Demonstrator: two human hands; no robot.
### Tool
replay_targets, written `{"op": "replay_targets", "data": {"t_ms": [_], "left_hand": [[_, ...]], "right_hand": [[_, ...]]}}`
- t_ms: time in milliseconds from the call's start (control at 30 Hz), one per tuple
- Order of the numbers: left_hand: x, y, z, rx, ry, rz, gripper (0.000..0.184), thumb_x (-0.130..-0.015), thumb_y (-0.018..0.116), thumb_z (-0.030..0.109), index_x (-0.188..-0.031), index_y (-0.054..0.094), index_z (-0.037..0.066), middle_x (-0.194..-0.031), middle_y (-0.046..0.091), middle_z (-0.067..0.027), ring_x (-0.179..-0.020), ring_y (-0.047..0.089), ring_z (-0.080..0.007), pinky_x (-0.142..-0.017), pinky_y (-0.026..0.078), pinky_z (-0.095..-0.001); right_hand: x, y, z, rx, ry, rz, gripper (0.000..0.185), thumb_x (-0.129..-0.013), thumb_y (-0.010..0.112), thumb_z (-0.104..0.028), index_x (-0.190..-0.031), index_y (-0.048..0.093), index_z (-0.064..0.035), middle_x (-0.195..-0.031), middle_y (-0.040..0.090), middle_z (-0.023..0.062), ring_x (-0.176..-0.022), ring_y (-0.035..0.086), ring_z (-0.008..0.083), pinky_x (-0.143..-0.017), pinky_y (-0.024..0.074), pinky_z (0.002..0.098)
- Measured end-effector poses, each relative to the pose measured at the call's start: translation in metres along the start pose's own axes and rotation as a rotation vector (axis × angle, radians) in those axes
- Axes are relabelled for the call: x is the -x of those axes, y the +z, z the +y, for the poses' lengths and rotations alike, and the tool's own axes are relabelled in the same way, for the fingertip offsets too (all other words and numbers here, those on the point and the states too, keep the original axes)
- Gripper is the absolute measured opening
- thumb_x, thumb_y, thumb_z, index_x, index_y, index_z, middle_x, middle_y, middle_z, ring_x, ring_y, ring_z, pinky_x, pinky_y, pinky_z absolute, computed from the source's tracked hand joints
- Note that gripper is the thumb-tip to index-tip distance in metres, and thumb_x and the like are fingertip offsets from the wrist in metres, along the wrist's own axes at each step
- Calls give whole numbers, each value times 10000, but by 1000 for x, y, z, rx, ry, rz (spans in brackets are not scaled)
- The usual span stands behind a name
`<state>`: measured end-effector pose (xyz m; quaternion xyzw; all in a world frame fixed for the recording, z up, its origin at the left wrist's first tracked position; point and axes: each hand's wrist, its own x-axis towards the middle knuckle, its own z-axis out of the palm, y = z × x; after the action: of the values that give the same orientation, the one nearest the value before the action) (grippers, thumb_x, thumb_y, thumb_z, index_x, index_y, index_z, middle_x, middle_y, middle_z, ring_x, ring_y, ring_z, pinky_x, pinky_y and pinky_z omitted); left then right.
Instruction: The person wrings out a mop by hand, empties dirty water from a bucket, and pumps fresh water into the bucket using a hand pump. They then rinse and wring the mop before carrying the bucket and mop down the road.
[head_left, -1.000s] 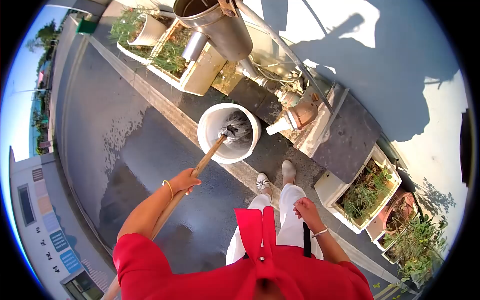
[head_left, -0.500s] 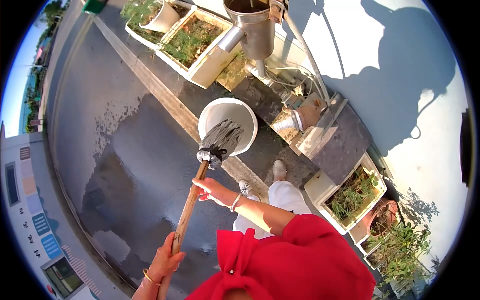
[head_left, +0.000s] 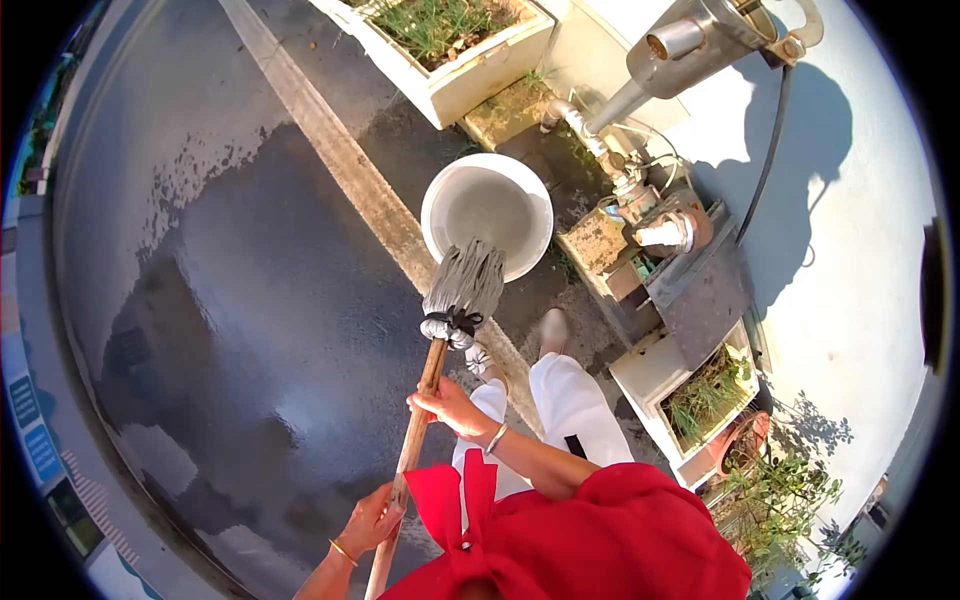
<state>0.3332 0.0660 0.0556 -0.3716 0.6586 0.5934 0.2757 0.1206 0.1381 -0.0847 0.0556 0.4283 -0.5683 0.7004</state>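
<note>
A mop with grey strands (head_left: 468, 280) is held slantwise in front of me, its head up by the near rim of a white bucket (head_left: 436, 195). Greyish water (head_left: 490, 212) shows inside the bucket. Black ties bind the strands to the wooden handle (head_left: 412, 432). My right hand (head_left: 452, 407) is closed around the handle just below the mop head. Lower down, my left hand (head_left: 374, 518) grips the same handle, wrapped round it. The strands' tips overlap the bucket's edge; whether they touch it I cannot tell.
Wet patches cover the pavement (head_left: 250, 330), crossed by a pale concrete strip (head_left: 330, 130). Beyond the bucket stand a metal pump (head_left: 690, 45) with pipes and a planter box (head_left: 490, 80). Another planter (head_left: 700, 410) and a leafy plant (head_left: 790, 490) line the white wall on the right.
The mop head has drawn back from over the bucket toward its near rim. Both hands still hold the handle. My view has shifted, with the pump now farther right.
</note>
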Motion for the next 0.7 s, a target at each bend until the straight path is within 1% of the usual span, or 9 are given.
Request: {"op": "replay_targets", "data": {"t_ms": [67, 200, 267, 300, 367, 433, 500, 633, 700], "left_hand": [[-48, -20, -43, 185, -81, 208, 544, -844, 506, 379, -1220, 409, -2, -860, 597, -121, -750, 594, -166, -674, 480, -296], [-177, -34, -10, 406, -82, 126, 546, -814, 558, 390, -1114, 483, -59, -882, 597, -115, -848, 571, -168, -750, 453, -290], [-239, -25, -5, 289, -35, -141, 446, -748, 658, 323, -938, 549, -67, -787, 606, -107, -718, 588, -159, -639, 476, -286], [-247, -19, 2, 302, -33, -146, 446, -748, 658, 323, -938, 549, -67, -787, 606, -107, -718, 588, -159, -639, 476, -286], [-256, -9, 18, 695, -338, -154, 336, -665, 743, 242, -718, 561, -35, -627, 577, -82, -535, 547, -130, -487, 449, -276], [-261, 8, 0, 567, -261, -6, 305, -586, 782, 165, -611, 534, -11, -524, 520, -42, -418, 467, -102, -391, 390, -275], [-262, 15, -9, 376, -60, 186, 281, -568, 767, 140, -576, 525, -1, -504, 492, -24, -431, 450, -92, -398, 375, -278], [-234, 1, 30, 356, 87, 345, 254, -551, 760, 126, -622, 554, -5, -523, 503, 0, -479, 460, -65, -424, 373, -264], [-205, -13, 51, 466, 23, 316, 226, -552, 758, 75, -679, 587, -2, -557, 542, 10, -578, 499, -42, -475, 401, -250]], "right_hand": [[-4, 3, 12, 85, 27, 32, 219, -841, 578, -214, -945, 442, -77, -925, 564, 43, -833, 573, 125, -665, 493, 293], [-13, 8, 40, 108, 6, 14, 254, -852, 558, -189, -1023, 420, -62, -940, 536, 22, -856, 558, 116, -703, 493, 293], [-23, 3, 55, 119, 26, 24, 273, -852, 557, -180, -1047, 408, -62, -925, 531, 15, -856, 552, 109, -709, 491, 287], [-27, -1, 65, 117, 44, 21, 293, -852, 556, -171, -1071, 397, -61, -911, 525, 8, -856, 546, 102, -716, 489, 281], [-34, -17, 89, 114, 78, 40, 292, -854, 549, -151, -1083, 390, -65, -898, 518, -8, -842, 530, 84, -724, 475, 272], [-40, -26, 108, 394, -214, 32, 301, -854, 545, -144, -1100, 389, -65, -911, 514, -18, -809, 514, 70, -694, 457, 265], [-19, -34, 81, 390, 320, -258, 330, -849, 560, -186, -1120, 402, -84, -955, 523, -11, -779, 488, 48, -639, 422, 229], [-2, -111, 80, 357, 199, 129, 345, -823, 581, -186, -1100, 414, -67, -925, 547, 25, -798, 532, 98, -621, 436, 248], [-3, -150, 52, 327, 150, 324, 346, -810, 583, -155, -1094, 416, -47, -923, 563, 47, -789, 549, 116, -627, 445, 261]]}}
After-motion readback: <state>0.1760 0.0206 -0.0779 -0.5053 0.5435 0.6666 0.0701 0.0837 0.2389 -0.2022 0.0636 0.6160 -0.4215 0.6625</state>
